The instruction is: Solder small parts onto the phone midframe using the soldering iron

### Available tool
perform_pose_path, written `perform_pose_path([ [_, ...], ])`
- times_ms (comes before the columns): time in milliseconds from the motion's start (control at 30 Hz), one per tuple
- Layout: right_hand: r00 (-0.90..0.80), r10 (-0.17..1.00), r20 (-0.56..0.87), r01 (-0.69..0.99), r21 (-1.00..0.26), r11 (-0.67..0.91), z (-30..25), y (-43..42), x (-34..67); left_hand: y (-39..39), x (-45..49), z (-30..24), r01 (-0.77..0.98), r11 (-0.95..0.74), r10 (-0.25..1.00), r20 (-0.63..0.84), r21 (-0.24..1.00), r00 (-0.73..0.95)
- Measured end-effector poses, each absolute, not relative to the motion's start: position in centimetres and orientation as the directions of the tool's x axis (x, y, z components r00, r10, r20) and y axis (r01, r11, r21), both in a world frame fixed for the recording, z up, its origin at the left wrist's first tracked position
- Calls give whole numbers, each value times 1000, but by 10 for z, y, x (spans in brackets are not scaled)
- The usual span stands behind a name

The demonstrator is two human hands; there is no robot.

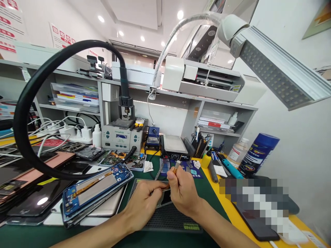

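My right hand [184,188] is wrapped around a slim tool [177,165] with a metallic, brownish end standing up past the thumb. The fist hides its lower end, so I cannot tell its exact kind. My left hand [145,199] is close beside it, fingers curled and the index finger pointing toward the right hand. What the left fingertips grip, if anything, is hidden. Beneath both hands a dark phone or phone part [167,197] shows in part. It lies on a dark perforated work mat [165,218].
To the left lie stacked phones and an opened blue phone frame [98,191]. A black hose [19,113] arches from the grey rework station [121,136]. A hot plate [174,144] stands behind the hands. At right are a blue spray can [260,153] and a black phone [254,220].
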State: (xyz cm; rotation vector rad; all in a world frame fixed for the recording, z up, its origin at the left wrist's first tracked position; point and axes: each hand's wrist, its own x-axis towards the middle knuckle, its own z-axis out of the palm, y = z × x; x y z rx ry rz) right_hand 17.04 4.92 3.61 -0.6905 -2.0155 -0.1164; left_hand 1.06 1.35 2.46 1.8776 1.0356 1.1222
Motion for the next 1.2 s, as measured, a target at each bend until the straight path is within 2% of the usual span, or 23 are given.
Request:
perform_pose_path([
  [167, -396, 412, 821, 483, -195, 853, 35, 48, 169, 13, 11, 24, 274, -442, 882, 358, 854, 307],
  [267, -362, 434, 825, 475, -238, 847, 36, 47, 168, 12, 11, 25, 277, -436, 885, 351, 856, 307],
  [533, -59, 618, 784, 464, -527, 712, 47, 53, 179, 14, 10, 24, 248, -364, 912, 290, 898, 291],
  [767, 5, 724, 689, 417, -660, 625, 49, 59, 178, 15, 11, 21, 211, -286, 938, 229, 935, 260],
  [967, -17, 768, 640, 396, -701, 593, 51, 58, 176, 19, 13, 16, 142, -199, 960, 165, 970, 225],
  [1200, -18, 789, 614, 400, -719, 568, 51, 59, 177, 17, 13, 16, 106, -173, 965, 147, 979, 217],
])
